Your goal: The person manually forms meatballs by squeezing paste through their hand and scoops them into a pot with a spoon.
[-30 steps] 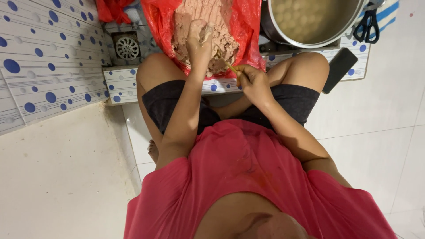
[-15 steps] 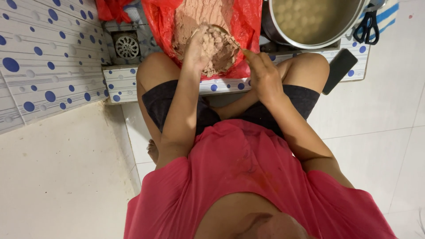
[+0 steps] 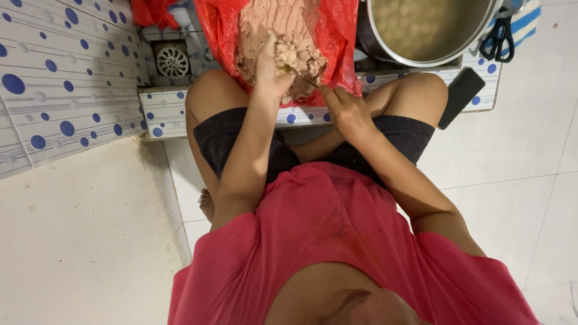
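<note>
A lump of brown paste (image 3: 288,55) sits in the cupped left hand (image 3: 272,66), raised just above the larger mass of brown paste (image 3: 283,30) heaped on a red plastic sheet (image 3: 337,42). The lump is roughly rounded, so no clear long axis can be read from it. A thin stick-like tool (image 3: 304,76) runs slantwise from the lump down and toward the person's right side; its long axis lies on that diagonal, its far tip against the lump and its near end in the right hand (image 3: 346,108). The right hand's fingers are pressed together, pinching the tool's near end. The left hand's fingers are curled up around the lump, palm side facing the heap.

The red sheet lies on the blue-dotted tiled floor ahead of the seated person's knees (image 3: 421,90) and drapes over a low tiled ledge (image 3: 162,111). To the right of the sheet, touching its edge, stands a large metal pot (image 3: 421,30) holding pale round balls in cloudy liquid. Scissors with dark handles (image 3: 497,39) lie just beyond the pot. A flat black object (image 3: 460,96) leans beside the right knee. A round metal floor drain (image 3: 173,60) sits left of the sheet. The person wears a red shirt (image 3: 325,241) and dark shorts (image 3: 223,138).
</note>
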